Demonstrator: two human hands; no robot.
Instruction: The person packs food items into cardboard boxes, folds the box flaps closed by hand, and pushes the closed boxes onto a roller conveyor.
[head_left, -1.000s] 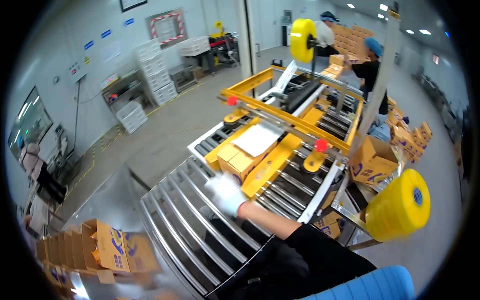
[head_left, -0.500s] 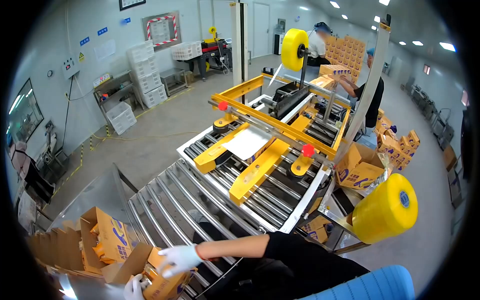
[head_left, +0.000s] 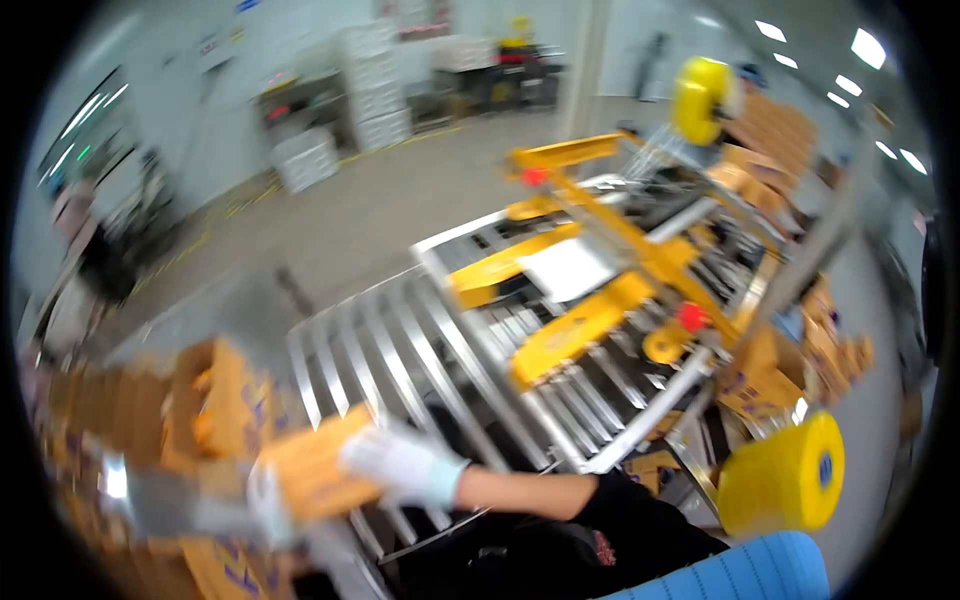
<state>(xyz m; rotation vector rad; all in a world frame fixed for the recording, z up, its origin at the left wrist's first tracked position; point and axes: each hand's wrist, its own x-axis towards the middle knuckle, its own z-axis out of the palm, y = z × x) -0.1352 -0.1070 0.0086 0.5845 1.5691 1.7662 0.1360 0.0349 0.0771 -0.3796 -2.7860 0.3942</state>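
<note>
Between my two white-gloved hands is an orange-brown cardboard box (head_left: pixel 318 465), its top looking closed in the blur. My right hand (head_left: pixel 400 466) presses on its right side, fingers smeared by motion but wrapped over the edge. At its left end my left hand (head_left: pixel 268 505) holds on, partly hidden by the box. The box is at the near left end of the roller conveyor (head_left: pixel 375 345). Just left of it, an open cardboard box (head_left: pixel 235 405) has orange packets (head_left: pixel 203 415) inside.
A box-sealing machine with yellow guide rails (head_left: pixel 580 330) stands beyond the rollers, a white sheet (head_left: pixel 566 268) between its rails. Large yellow tape rolls sit at its right (head_left: pixel 780 475) and top (head_left: pixel 700 100). A person (head_left: pixel 85 230) is at the far left.
The box's raised flaps have come down, and its top now looks closed. Both hands have shifted with the box. My view has swung, blurring the scene and moving the machine rightward in it.
</note>
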